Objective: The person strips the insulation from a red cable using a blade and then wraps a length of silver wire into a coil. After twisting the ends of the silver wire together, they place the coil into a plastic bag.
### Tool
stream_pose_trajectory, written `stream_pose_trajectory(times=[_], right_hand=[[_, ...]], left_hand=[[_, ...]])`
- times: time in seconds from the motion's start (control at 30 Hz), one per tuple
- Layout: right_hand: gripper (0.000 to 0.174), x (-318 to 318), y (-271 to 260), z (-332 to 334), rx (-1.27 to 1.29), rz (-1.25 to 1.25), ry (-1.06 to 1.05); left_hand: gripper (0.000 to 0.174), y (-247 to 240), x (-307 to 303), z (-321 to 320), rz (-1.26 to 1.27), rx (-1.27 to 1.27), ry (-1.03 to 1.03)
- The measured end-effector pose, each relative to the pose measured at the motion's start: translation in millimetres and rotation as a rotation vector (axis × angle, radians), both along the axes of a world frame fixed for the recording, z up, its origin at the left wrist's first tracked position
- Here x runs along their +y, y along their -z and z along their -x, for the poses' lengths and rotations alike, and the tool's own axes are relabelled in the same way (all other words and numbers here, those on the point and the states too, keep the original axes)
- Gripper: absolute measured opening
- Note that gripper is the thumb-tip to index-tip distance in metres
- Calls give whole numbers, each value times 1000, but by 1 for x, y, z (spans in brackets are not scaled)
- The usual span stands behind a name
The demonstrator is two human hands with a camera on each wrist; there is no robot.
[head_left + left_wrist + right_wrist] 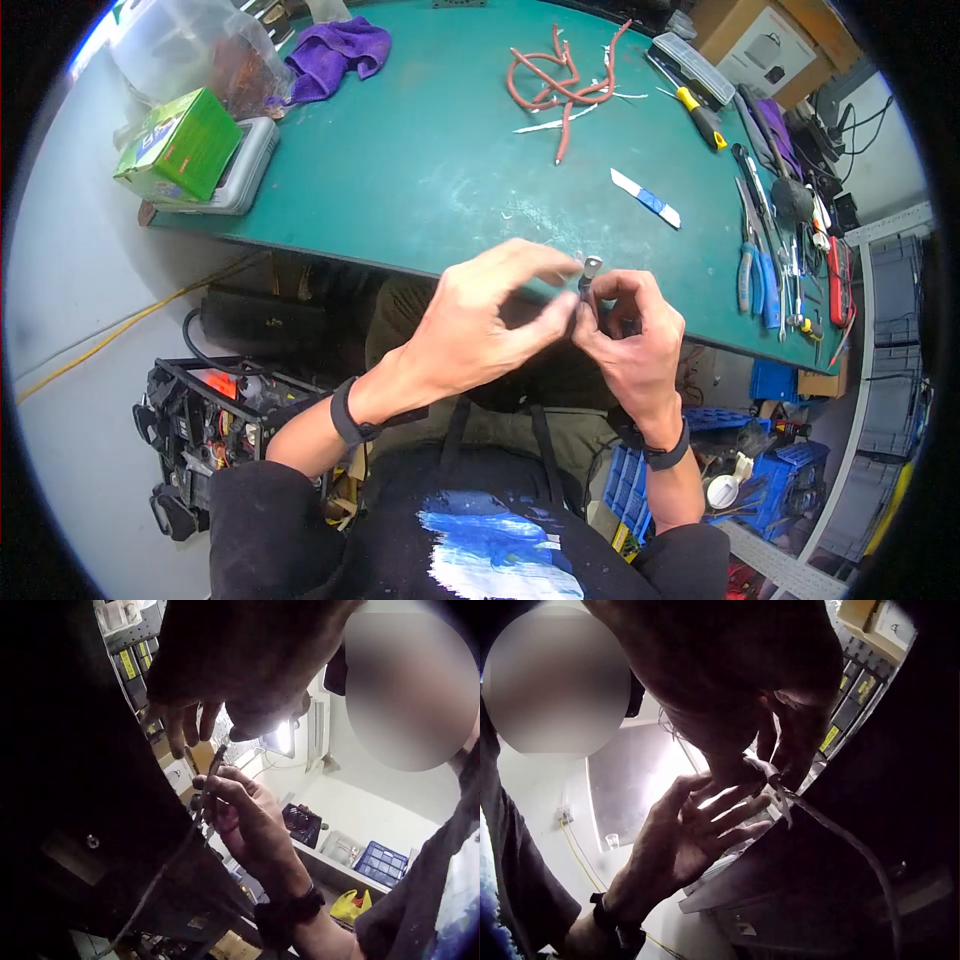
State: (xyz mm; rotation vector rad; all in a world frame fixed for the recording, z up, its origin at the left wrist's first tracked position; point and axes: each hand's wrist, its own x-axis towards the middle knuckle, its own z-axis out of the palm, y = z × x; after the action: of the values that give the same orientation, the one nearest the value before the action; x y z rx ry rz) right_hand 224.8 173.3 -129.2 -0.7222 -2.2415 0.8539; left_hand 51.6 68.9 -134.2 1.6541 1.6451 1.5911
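- A green counter stretched across the head view, in front of a seated person.
- A green box sat on a grey case at the counter's left end.
- A loose tangle of reddish cord lay toward the far side, with white strips among it.
- A crumpled purple cloth lay at far left.
- Of the two hands, the left hand was open, thumb and fingers apart, close to the cable; whether it touched could not be told.
- The right hand pinched that cable near its upper end, just before the counter's front edge; the rest hung below.
- A yellow-and-black screwdriver lay at right.
- A blue-and-white strip lay nearer.
- A flat metal tip stuck up above the pinching fingers.
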Motion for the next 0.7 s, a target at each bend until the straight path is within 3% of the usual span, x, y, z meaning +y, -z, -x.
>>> stream_pose_trajectory(times=[0.23, 0.7], right_hand=[[26, -10, 20, -6, 277, 216, 25], [14, -22, 12, -30, 208, 342, 25]], left_hand=[[20, -3, 16, -17, -40, 77, 7], [21, -11, 16, -22, 100, 121, 126]])
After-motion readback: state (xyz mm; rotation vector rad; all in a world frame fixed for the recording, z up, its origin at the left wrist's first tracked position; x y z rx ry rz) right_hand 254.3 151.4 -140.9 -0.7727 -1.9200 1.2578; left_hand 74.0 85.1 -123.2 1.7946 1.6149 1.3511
